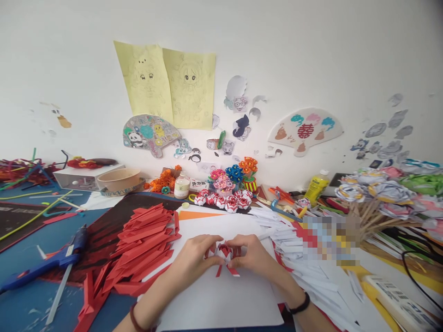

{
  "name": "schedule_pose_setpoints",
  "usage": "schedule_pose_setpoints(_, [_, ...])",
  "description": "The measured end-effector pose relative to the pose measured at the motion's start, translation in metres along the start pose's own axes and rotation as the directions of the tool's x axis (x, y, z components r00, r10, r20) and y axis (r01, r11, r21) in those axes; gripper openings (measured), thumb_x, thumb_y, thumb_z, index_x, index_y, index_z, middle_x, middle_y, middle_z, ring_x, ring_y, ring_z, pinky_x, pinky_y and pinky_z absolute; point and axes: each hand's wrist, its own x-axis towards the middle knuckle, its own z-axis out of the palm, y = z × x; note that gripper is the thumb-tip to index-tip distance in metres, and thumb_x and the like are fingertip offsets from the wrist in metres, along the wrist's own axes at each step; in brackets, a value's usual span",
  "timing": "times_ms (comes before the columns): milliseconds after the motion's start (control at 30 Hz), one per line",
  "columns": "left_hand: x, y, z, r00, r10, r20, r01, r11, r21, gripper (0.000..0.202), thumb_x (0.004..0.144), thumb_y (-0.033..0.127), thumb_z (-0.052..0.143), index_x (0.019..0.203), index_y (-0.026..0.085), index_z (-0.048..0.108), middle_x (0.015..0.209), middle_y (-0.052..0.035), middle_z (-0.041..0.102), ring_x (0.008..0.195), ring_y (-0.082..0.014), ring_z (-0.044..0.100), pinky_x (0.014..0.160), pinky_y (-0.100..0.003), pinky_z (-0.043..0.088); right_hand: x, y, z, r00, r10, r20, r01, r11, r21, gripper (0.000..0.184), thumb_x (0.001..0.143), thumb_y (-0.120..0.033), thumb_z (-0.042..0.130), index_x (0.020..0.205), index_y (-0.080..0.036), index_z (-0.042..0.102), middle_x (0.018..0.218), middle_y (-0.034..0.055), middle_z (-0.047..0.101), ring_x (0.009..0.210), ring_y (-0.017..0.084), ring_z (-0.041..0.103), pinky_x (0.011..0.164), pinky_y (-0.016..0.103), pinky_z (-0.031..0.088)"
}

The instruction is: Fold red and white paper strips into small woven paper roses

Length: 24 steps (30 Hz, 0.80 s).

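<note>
Wall: two yellow drawings side by side; a panda fan below them; a white fan further right;
Counter, left: a bowl beside a white box;
Counter, back: an upright jar; blue flowers;
Counter, right: an upright yellow bottle.

We can read a red double-happiness sign, 囍, on the white fan on the wall.

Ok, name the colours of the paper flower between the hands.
The paper flower is red and white, seen in the head view.
</note>
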Motion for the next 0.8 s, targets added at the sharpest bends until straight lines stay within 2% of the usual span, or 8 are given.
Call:
schedule_pose_setpoints(133, [-0.002,0.003,0.001,0.999,0.046,-0.02,-0.045,0.997,0.06,0.038,0.079,0.034,0.071,0.113,0.025,0.058,0.083,0.0014,0.064,0.072,-0.0137,0.057,0.067,-0.024,0.044,0.001,-0.005,0.002,0.996,-0.071,-0.046,0.064,0.988,-0.139,0.031,0.061,-0.032,0.086,0.088,-0.022,0.076,0.068,-0.0005,0.062,0.067,0.017,0.055,0.063,0.027,0.042])
schedule_pose_setpoints(233, [-0.001,0.004,0.004,0.996,0.078,-0.039,-0.073,0.99,0.119,0.036,0.08,0.03,0.071,0.112,0.023,0.058,0.085,-0.0003,0.065,0.076,-0.0156,0.059,0.069,-0.026,0.045,0.003,-0.004,0.004,0.988,-0.102,-0.114,0.075,0.973,-0.216,0.036,0.054,-0.026,0.09,0.087,-0.021,0.075,0.068,-0.0006,0.061,0.07,0.018,0.056,0.065,0.028,0.043])
schedule_pose_setpoints(367, [0.002,0.001,0.005,0.995,0.051,-0.083,-0.035,0.982,0.185,0.039,0.075,0.03,0.075,0.11,0.021,0.059,0.09,-0.0024,0.066,0.079,-0.0186,0.06,0.07,-0.029,0.046,0.002,-0.001,0.006,0.986,-0.079,-0.149,0.047,0.977,-0.209,0.045,0.055,-0.021,0.089,0.097,-0.02,0.071,0.081,0.0009,0.065,0.076,0.018,0.059,0.07,0.028,0.047])
schedule_pose_setpoints(467, [0.003,-0.001,0.005,0.993,0.046,-0.112,-0.02,0.975,0.221,0.034,0.074,0.034,0.076,0.102,0.021,0.062,0.09,-0.0028,0.067,0.08,-0.0202,0.06,0.07,-0.031,0.046,0.001,0.0,0.008,0.986,-0.064,-0.153,0.034,0.982,-0.188,0.044,0.059,-0.02,0.087,0.098,-0.021,0.067,0.084,-0.0003,0.064,0.076,0.017,0.059,0.07,0.027,0.047])
schedule_pose_setpoints(633, [0.002,-0.005,0.006,0.984,0.14,-0.112,-0.119,0.977,0.177,0.025,0.078,0.03,0.073,0.099,0.02,0.062,0.088,-0.0027,0.067,0.081,-0.0191,0.058,0.071,-0.031,0.046,-0.001,0.001,0.014,0.976,-0.086,-0.201,0.038,0.972,-0.231,0.037,0.061,-0.016,0.084,0.091,-0.021,0.063,0.078,-0.0033,0.06,0.072,0.015,0.057,0.067,0.026,0.045])
schedule_pose_setpoints(800, [0.0,-0.003,0.008,0.973,0.2,-0.119,-0.179,0.97,0.167,0.011,0.086,0.021,0.062,0.096,0.019,0.063,0.079,-0.0029,0.063,0.076,-0.018,0.053,0.066,-0.029,0.042,-0.002,0.003,0.02,0.96,-0.136,-0.245,0.065,0.959,-0.277,0.033,0.064,-0.01,0.08,0.088,-0.02,0.061,0.078,-0.0031,0.059,0.072,0.015,0.056,0.066,0.026,0.044])
